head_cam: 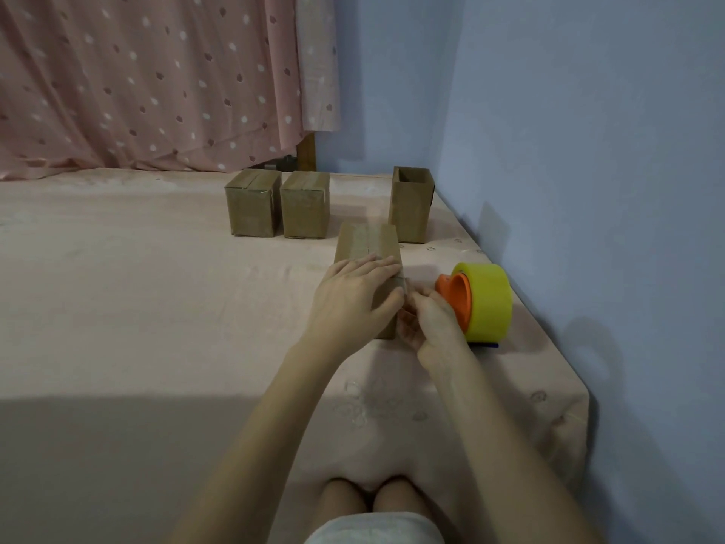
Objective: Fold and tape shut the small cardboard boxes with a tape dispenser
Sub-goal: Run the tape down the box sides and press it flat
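A small cardboard box (367,245) lies on the pink bed sheet (157,308) with clear tape along its top. My left hand (353,296) rests flat on the near part of its top, fingers straight and thumb down the near side. My right hand (427,320) is at the box's right near corner, fingers curled and pinching at the tape end there. The tape dispenser (476,300), an orange holder with a yellow roll, stands on the sheet just right of my right hand, not held.
Two taped boxes (253,208) (305,206) stand side by side farther back. An open upright box (411,204) stands at the back right by the blue wall (588,151). A pink curtain (157,80) hangs behind. The bed's edge runs along the wall.
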Available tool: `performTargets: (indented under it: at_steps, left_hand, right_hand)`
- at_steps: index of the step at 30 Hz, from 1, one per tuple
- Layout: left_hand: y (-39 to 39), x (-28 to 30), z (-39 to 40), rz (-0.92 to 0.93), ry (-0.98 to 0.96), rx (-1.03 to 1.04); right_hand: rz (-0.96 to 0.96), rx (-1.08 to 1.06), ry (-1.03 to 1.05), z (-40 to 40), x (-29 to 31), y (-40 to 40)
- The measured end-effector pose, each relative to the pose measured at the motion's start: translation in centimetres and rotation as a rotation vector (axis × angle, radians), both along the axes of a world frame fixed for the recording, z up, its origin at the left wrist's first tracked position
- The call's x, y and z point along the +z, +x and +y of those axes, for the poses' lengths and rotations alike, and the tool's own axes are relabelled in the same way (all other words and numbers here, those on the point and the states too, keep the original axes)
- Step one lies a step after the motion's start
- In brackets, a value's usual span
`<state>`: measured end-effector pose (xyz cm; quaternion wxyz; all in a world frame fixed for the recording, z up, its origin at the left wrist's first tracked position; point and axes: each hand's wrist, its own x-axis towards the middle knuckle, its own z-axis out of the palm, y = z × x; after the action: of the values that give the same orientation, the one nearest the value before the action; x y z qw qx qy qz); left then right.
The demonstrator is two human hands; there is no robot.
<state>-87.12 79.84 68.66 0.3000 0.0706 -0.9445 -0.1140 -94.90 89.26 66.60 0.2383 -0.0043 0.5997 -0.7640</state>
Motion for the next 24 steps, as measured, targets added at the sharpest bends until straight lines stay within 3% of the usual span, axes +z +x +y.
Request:
performTargets:
  at_steps: [4, 6, 12, 17, 20, 22, 24]
  left_hand:
    - [-0.2, 0.0, 0.3, 0.006, 0.021, -0.002]
    - [-0.3, 0.1, 0.3, 0.005, 0.024, -0.008]
    - [-0.5, -0.2, 0.2, 0.033, 0.024, 0.004]
    - [-0.5, -0.4, 0.3, 0.054, 0.027, -0.009]
    - [-0.6, -0.3, 0.3, 0.045, 0.051, -0.010]
    - [-0.4, 0.1, 0.6, 0.023, 0.121, -0.037]
    - [0.0, 1.0, 0.7, 0.014, 0.307, -0.079]
  right_hand:
    - [-0.042, 0.002, -0.051, 0.1, 0.1, 0.2]
    - [0.045, 0.007, 0.002, 0.4, 0.1, 0.3]
    - [0.878, -0.151, 0.453, 0.8, -0.7, 0.6]
    - [0.828, 0.061, 0.253, 0.6, -1.6, 2.3]
    - [0.911, 0.101, 0.223, 0.7, -2.8, 3.1]
    - [0.929, 0.105, 0.195, 0.8, -3.1, 3.3]
    - [0.888, 0.138, 0.174, 0.9, -2.8, 3.1]
